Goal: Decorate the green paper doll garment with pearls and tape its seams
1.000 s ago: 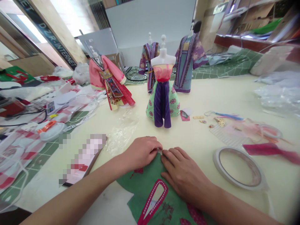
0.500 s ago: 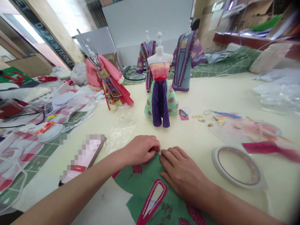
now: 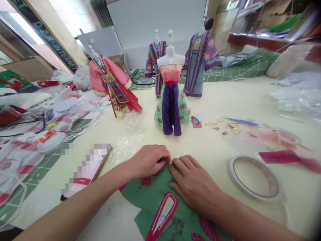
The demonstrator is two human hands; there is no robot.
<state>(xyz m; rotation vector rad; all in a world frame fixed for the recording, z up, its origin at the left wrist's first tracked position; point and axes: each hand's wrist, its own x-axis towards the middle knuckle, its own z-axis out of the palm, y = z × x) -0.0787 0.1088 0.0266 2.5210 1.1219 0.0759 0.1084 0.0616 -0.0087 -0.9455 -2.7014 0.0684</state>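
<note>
A green doll-size garment (image 3: 150,197) with magenta trim lies flat on the table close to me, its neck band edged with white beads. My left hand (image 3: 150,159) has its fingers curled and pressed together at the garment's far edge, pinching the green cloth there. Palm down, my right hand (image 3: 192,180) rests on the garment's right side with fingers stretched out, their tips close to the left fingertips. Just beyond both hands stands a small white dress form (image 3: 172,97) in a pink top and a green flowered skirt with purple panels.
A pink-robed form (image 3: 110,83) stands back left, and a purple-robed form (image 3: 195,67) back right. A roll of tape (image 3: 230,170) lies right of my hands, trinkets and ribbons behind it. A phone (image 3: 97,167) lies left beside crumpled clear plastic (image 3: 129,134).
Both hands stay at the same edge of the green garment, with only slight finger movement. The whole view has shifted a little.
</note>
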